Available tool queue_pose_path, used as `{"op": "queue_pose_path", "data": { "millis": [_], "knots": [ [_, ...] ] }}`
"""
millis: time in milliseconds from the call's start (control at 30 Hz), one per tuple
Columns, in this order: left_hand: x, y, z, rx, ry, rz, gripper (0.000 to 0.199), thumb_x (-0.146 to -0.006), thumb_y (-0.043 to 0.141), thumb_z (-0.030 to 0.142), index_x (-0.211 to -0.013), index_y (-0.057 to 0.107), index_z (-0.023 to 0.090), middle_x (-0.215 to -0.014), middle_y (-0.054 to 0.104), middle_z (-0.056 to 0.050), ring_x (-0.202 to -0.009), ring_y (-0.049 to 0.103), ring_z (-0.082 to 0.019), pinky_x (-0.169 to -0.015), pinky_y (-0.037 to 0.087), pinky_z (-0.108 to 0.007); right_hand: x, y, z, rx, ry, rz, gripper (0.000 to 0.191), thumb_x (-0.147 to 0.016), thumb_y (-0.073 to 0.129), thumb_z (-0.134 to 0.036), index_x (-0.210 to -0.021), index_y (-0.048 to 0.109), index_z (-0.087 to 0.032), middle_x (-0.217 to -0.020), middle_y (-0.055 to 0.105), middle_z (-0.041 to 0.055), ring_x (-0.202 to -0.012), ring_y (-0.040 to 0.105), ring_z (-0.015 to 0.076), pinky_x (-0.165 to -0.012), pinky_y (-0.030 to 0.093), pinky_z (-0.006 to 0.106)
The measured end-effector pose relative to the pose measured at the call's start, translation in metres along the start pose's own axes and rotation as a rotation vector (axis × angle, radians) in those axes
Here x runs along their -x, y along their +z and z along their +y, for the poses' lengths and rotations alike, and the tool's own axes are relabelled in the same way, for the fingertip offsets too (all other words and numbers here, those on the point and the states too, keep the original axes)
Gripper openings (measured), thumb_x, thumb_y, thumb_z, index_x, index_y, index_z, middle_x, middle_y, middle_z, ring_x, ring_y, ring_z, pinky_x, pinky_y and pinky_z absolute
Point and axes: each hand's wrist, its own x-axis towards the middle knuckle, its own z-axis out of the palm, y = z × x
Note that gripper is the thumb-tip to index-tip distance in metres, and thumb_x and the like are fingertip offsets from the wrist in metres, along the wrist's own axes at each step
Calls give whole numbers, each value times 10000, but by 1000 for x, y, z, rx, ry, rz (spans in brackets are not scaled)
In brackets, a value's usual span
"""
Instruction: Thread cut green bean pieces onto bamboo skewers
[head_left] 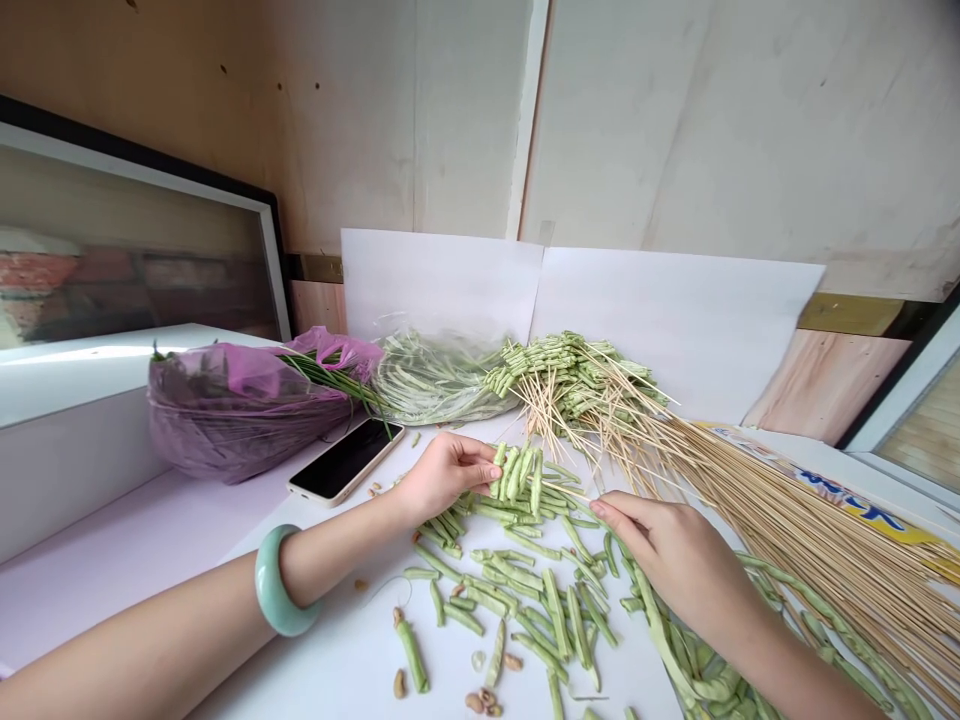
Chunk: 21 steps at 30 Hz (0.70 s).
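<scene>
My left hand (451,477) is closed on several cut green bean pieces (517,474) threaded side by side on a thin wooden skewer (566,489). The skewer's other end runs to my right hand (660,540), whose thumb and fingers pinch it. Below both hands, many loose cut bean pieces (555,612) lie scattered on the white surface. Long uncut beans (694,655) lie under and beside my right forearm. A few brown seeds (480,700) are strewn near the front.
A pile of filled bean skewers (585,375) lies at the back, beside a clear bag of long beans (442,375). Bare skewers (795,520) spread along the right. A phone (345,460) and a purple bag of greens (240,410) are at the left. White boards (675,330) stand behind.
</scene>
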Motion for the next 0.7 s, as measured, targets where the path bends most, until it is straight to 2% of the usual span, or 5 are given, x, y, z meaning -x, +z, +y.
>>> {"op": "queue_pose_path", "data": {
  "millis": [233,433,567,700],
  "knots": [
    [0,0,-5,100,-44,49,433,-500,856,441,-734,688,119,-637,580,2,-584,531,-89,-630,493,-241,0,0,-3,-30,-72,31,476,-934,359,-484,-674,654,-216,-521,587,14,-458,487,157,-464,327,242],
    [0,1,-6,140,-26,95,437,-671,709,561,-802,618,154,-713,583,-21,-642,582,-125,-712,542,-326,0,1,-5,-45,-90,72,507,-938,360,-481,-635,644,-189,-521,573,7,-473,480,143,-457,335,225],
    [-3,-5,-8,-6,8,92,409,-825,528,542,-834,608,141,-730,618,-61,-654,601,-151,-688,517,-325,-2,-2,1,-36,-63,119,500,-932,367,-481,-659,659,-179,-505,539,-5,-456,435,133,-460,327,222],
    [-2,-9,-6,-275,104,-2,180,-729,693,324,-763,668,150,-724,646,-45,-674,565,-154,-710,451,-297,-5,-9,8,-24,-37,167,501,-919,380,-498,-682,672,-167,-488,497,-11,-455,396,129,-462,315,221]
  ]
}}
